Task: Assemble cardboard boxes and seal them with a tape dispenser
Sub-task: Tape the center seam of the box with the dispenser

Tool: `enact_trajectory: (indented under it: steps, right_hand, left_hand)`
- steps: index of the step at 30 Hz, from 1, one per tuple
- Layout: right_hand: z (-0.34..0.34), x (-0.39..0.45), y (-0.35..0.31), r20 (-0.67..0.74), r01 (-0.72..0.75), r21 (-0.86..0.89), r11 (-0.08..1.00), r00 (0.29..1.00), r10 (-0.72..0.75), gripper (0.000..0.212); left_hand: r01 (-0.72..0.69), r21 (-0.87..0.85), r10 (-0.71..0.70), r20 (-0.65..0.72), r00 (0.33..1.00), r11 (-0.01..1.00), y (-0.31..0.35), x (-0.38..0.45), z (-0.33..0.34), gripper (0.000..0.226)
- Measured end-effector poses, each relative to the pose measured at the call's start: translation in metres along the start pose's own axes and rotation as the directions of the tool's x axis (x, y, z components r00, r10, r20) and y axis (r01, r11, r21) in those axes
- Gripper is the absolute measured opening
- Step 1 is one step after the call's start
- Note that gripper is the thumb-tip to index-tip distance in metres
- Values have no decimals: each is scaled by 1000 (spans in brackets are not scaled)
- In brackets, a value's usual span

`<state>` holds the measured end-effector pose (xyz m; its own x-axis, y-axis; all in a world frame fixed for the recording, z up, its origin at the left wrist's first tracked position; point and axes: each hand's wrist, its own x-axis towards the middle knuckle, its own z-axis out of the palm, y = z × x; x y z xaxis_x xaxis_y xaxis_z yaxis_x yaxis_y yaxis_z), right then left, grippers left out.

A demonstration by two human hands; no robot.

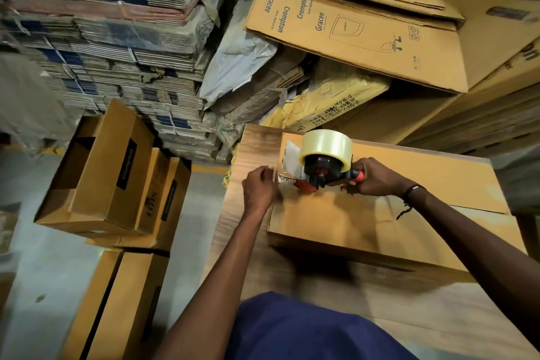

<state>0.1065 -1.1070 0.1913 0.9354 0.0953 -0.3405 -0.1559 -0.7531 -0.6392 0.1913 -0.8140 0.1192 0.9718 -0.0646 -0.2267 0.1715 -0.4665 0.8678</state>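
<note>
A brown cardboard box (380, 213) lies flat on a wooden table (254, 143) in front of me. A tape dispenser (321, 166) with a red and black body and a roll of clear tape stands on the box near its left end. My right hand (377, 177) grips the dispenser's handle. My left hand (260, 188) pinches the loose end of the clear tape at the box's left edge, just left of the dispenser's mouth.
Assembled brown boxes (111, 172) stand on the floor to the left, with more (117, 301) below them. Tall bundles of flattened cartons (117, 38) rise behind. Flat printed cartons (350, 29) and wrapped packages (330, 102) crowd beyond the table.
</note>
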Motion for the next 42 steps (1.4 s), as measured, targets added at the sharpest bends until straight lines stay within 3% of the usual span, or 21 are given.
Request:
enact_trajectory:
  steps: [2, 8, 15, 22, 27, 29, 33, 36, 38, 42]
  right_hand:
    - [-1, -1, -2, 1, -1, 16, 1000, 1000, 1, 16]
    - [6, 1, -4, -74, -67, -4, 998, 995, 67, 21]
    - [9, -16, 9, -63, -77, 29, 997, 995, 79, 18]
    - [-26, -75, 83, -102, -106, -18, 994, 989, 104, 15]
    - [-41, -101, 106, -98, -121, -18, 993, 988, 118, 18]
    - [-40, -99, 108, -95, -126, -14, 992, 988, 124, 18]
    - [-39, -96, 112, -83, -138, 2, 990, 987, 138, 18]
    - [-39, -96, 112, -61, -131, 12, 991, 989, 131, 17]
    - [-40, -96, 112, -56, -125, 15, 992, 991, 125, 18]
    - [-41, -97, 111, -56, -99, 27, 995, 993, 100, 21]
  left_hand:
    - [4, 79, -6, 32, 999, 997, 12, -8, 13, 26]
    - [19, 177, 13, -179, 984, 984, 14, -25, 31, 20]
    - [4, 232, 36, -167, 985, 973, 14, -25, 33, 23]
    - [-20, 253, 69, -187, 980, 967, 19, -24, 33, 48]
    - [-59, 433, 171, -225, 959, 900, 32, -36, 46, 34]
    - [-109, 566, 238, -158, 958, 817, 34, -46, 58, 50]
    - [-298, 702, 265, 159, 951, 647, 37, -88, 102, 80]
    - [-545, 597, 377, 393, 838, 589, 43, -123, 138, 77]
    - [-596, 609, 397, 445, 803, 523, 41, -130, 144, 75]
    - [-585, 659, 368, 455, 811, 473, 39, -124, 136, 80]
